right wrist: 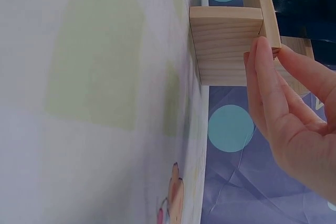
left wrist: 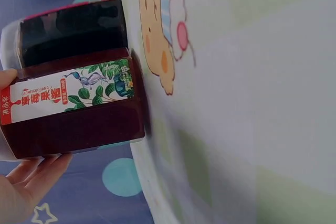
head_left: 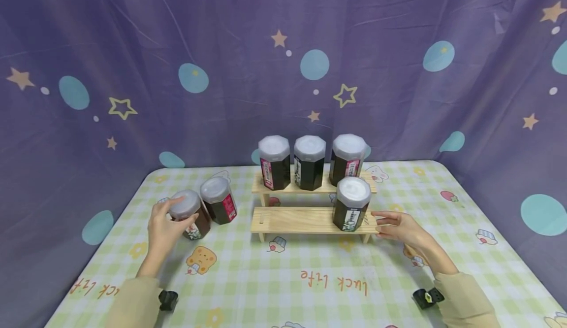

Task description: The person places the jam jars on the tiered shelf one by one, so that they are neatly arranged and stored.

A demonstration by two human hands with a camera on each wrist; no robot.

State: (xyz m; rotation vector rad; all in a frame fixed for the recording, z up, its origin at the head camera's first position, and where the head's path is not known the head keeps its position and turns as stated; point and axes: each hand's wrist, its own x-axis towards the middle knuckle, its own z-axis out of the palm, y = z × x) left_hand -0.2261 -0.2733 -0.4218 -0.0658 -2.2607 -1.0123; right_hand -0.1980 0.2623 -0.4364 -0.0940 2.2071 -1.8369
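Observation:
My left hand [head_left: 165,227] holds a strawberry jam jar [head_left: 198,223] near its pale lid, thumb on one side and fingers on the other. In the left wrist view that dark red jar [left wrist: 100,124] stands upright on the cloth, its label showing. A darker jam jar [head_left: 222,207] with a red label is right beside it. My right hand [head_left: 404,228] is at the right end of a two-step wooden rack [head_left: 294,219]. The right wrist view shows this hand [right wrist: 294,124] pinching the end of the lower board [right wrist: 270,22] between thumb and fingers.
On the upper step stand three jam jars, at left [head_left: 275,168], middle [head_left: 310,168] and right [head_left: 347,165]. Another jam jar [head_left: 352,210] is on the lower step's right end. A checked tablecloth [head_left: 274,269] covers the table; a purple curtain [head_left: 248,47] hangs behind.

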